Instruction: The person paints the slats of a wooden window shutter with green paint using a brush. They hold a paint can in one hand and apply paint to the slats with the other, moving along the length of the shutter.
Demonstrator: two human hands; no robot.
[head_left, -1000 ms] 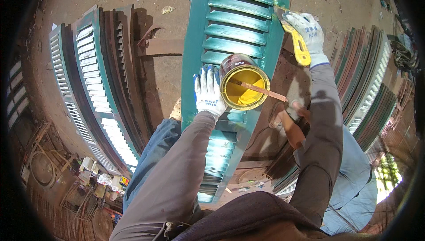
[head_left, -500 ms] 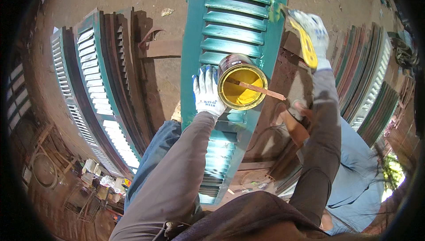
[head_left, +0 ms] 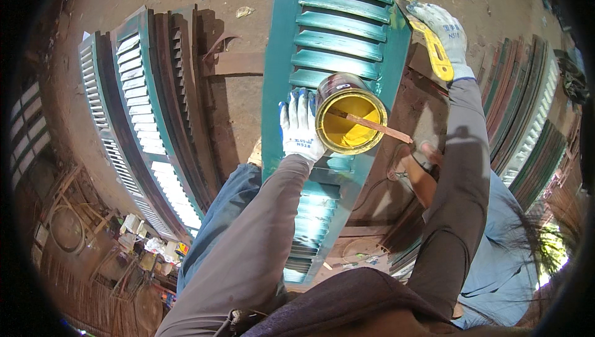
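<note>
A long green louvred shutter (head_left: 282, 58) lies lengthwise in front of me. On its middle stands an open tin (head_left: 350, 117), yellow inside, with a flat wooden stick (head_left: 378, 127) leaning out over the rim. My left hand (head_left: 302, 127), in a white glove with blue fingertips, rests flat on the shutter just left of the tin, fingers stretched out. My gloved right hand (head_left: 443, 32) grips a yellow-handled putty knife (head_left: 438, 55) at the shutter's far right edge. The blade meets the frame there, partly hidden by the fingers.
More louvred shutters (head_left: 139, 101) stand in a row at the left, and another stack (head_left: 524, 108) is at the right. A wooden bar (head_left: 238, 63) sits beside the shutter. Another person's hand (head_left: 424, 157) shows below my right forearm. Clutter (head_left: 145, 238) lies at lower left.
The whole view has shifted, so the scene sits a little farther right. The putty knife's blade has moved slightly farther up the shutter's right edge. My left hand and the tin keep their places.
</note>
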